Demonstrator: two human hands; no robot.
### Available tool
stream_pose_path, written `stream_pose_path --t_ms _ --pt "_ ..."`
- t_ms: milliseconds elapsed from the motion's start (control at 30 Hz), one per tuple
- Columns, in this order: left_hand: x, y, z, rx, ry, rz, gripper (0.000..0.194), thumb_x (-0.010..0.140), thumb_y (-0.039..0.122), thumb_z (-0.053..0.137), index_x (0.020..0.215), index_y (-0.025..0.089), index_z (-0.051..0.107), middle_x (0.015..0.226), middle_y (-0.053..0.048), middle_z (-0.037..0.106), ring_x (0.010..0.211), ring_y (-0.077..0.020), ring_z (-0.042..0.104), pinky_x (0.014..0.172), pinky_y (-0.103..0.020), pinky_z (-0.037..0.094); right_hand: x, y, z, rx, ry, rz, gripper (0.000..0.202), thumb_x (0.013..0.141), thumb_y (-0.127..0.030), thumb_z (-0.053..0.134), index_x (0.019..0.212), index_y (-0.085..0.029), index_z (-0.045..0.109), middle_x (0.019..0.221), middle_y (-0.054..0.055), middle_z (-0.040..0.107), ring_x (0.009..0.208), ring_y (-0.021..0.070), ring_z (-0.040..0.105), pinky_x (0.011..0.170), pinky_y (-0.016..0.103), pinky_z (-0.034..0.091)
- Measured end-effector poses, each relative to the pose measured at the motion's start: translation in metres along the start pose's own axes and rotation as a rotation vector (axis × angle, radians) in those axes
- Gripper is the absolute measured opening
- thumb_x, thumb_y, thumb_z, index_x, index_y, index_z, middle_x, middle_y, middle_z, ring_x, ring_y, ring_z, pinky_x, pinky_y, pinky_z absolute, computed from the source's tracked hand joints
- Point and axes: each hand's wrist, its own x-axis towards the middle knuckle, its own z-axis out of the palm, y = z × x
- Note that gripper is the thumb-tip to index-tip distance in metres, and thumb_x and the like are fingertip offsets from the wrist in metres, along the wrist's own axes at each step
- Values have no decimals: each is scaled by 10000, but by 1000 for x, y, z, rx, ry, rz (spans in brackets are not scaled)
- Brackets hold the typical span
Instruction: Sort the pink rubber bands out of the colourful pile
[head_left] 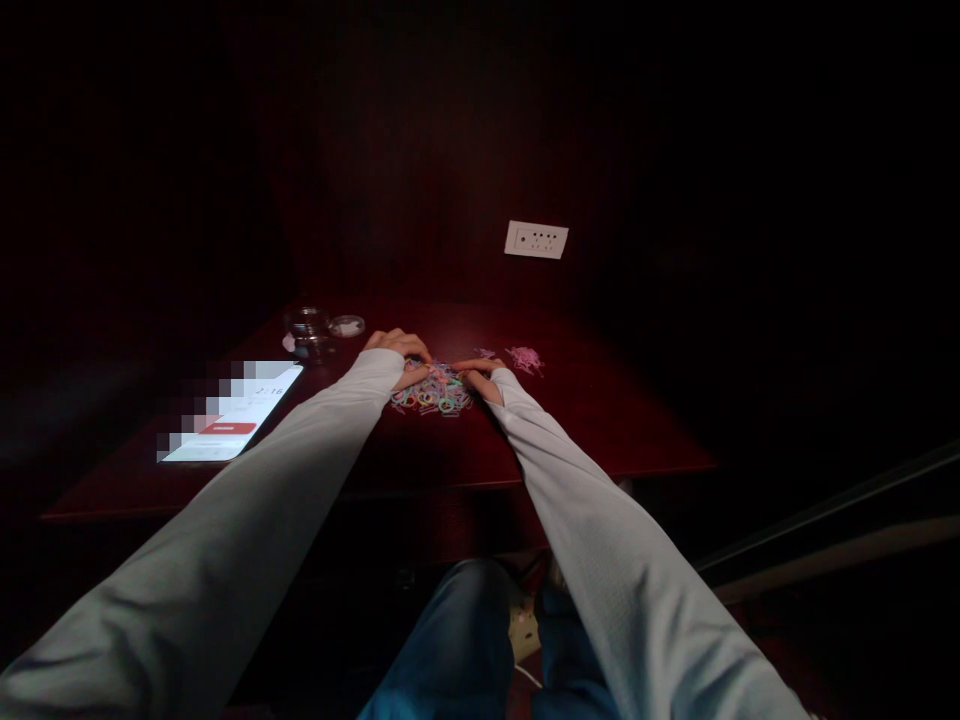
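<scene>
A heap of small colourful elastic bands point(431, 400) lies on the dark red table between my two hands. My left hand point(396, 345) is at the heap's left edge, its fingers bent over the bands and its thumb apart from them. From the right, my right hand point(481, 374) reaches into the heap with its fingers stretched out, touching the bands. Neither hand visibly holds a band, though the fingertips are small and dim here. Just beyond my right hand lie a few purple bands point(486, 353), and right of them a separate pile of pink bands point(525, 359).
A clear jar point(306, 322) stands at the back left, with a round lid point(347, 326) beside it. A lit phone point(240, 425) lies left of my left forearm. A white socket plate point(536, 240) is on the wall behind the table point(592, 430).
</scene>
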Motion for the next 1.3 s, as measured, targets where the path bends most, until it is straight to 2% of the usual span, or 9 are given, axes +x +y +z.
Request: stream_pose_path --t_ms 133,300,567,867,1000,1167,1233,1300 --pt "1 -1 3 -6 9 11 171 852 410 669 889 283 777 1082 2 785 1034 -246 614 936 -412 359 2 4 3 20 -6 76 204 893 -302 629 949 -236 813 933 46 750 1018 256 633 1009 447 490" --pt "1 0 3 -9 32 16 154 857 384 666 910 288 775 1078 1 785 1033 -246 618 936 -410 365 1 4 3 26 -12 89 208 893 -336 632 945 -246 812 927 45 736 1030 258 628 1017 439 479" --pt "2 8 -5 -66 133 -62 163 878 367 654 953 284 771 961 -8 796 980 -238 670 959 -404 399 0 0 -1 -33 -8 124 241 869 -271 618 978 -255 832 927 41 733 999 229 615 984 378 472" --pt "3 6 -3 -179 178 -129 184 864 376 686 974 275 793 885 -7 792 909 -218 684 929 -372 456 5 6 5 6 -56 168 232 810 -236 677 992 -198 817 774 -1 664 697 134 517 735 270 449" --pt "4 2 -1 -187 187 -156 239 890 455 675 959 270 809 856 -24 777 887 -223 688 925 -380 472 4 6 1 71 4 119 190 814 -272 682 927 -190 811 800 12 671 675 125 538 703 262 467" --pt "10 -3 6 -246 245 -166 267 851 520 709 874 274 812 777 -6 767 755 -196 680 855 -358 501 0 -5 -7 162 119 49 257 874 -346 653 1019 -193 799 954 63 724 739 144 614 724 273 524" --pt "12 -2 7 -273 227 -155 267 828 522 722 848 272 812 750 0 767 707 -182 674 817 -341 503 0 -13 -8 154 164 22 260 883 -354 654 1030 -196 801 989 75 727 799 155 642 757 278 542" --pt "13 0 9 -273 190 -135 246 814 503 729 836 273 813 750 2 774 692 -174 673 808 -332 498 0 -20 -8 142 152 -22 253 883 -349 659 1033 -206 806 988 75 730 841 165 655 774 279 550"
